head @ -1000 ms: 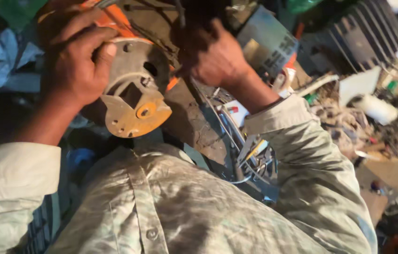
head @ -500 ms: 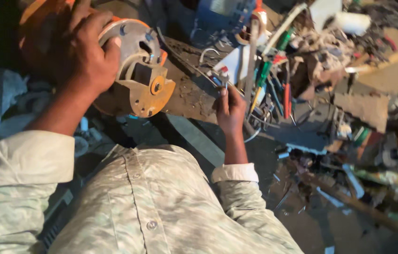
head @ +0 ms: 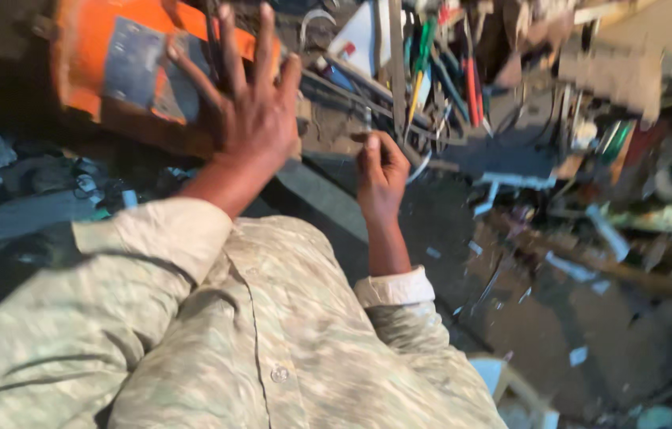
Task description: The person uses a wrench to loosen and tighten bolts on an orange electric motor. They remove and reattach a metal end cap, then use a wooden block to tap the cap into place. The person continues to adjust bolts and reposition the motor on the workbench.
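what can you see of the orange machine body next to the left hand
The orange machine body sits at the top left, cut off by the frame edge, so its full shape is hidden. Its casing looks like painted metal, bright orange with a dull grey rectangular patch on the side and a darker, grimy lower edge. It lies tilted among clutter. The left hand is spread open over its right end, fingers splayed; blur hides whether they touch it. The right hand is apart from it.

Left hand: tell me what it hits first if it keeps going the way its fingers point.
Probably the orange machine body. The left hand has spread fingers pointing up-frame at its right edge, though depth is unclear in the blur.
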